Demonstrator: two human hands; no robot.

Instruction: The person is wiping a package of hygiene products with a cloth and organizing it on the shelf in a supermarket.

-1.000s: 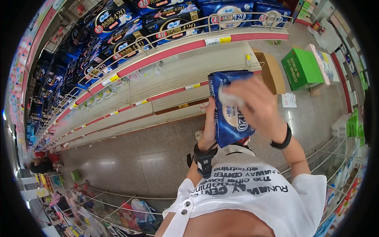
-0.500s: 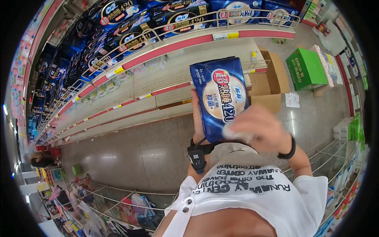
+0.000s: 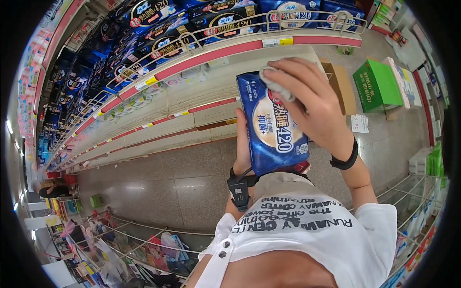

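Observation:
A dark blue pack of sanitary pads point(image 3: 269, 125), printed with a cream circle and "420", is held tilted in front of my body. My left hand point(image 3: 242, 149) grips it along its left edge, with the thumb showing and the other fingers hidden beneath. A crumpled greyish-white cloth point(image 3: 278, 86) is bunched under the fingers of my right hand point(image 3: 312, 101). That hand presses the cloth against the upper part of the pack and covers its upper right corner.
Shelves of similar pad packs point(image 3: 225, 24) run along the upper left behind a wire rail point(image 3: 307, 17). Lower shelf boards point(image 3: 187, 93) lie beneath. At right are an open cardboard box point(image 3: 342, 89) and a green box point(image 3: 377, 85). Wire bins point(image 3: 139, 235) stand behind me.
My right hand and the cloth have moved from the pack's lower right up to its top edge. My left hand still holds the pack, which has shifted slightly right.

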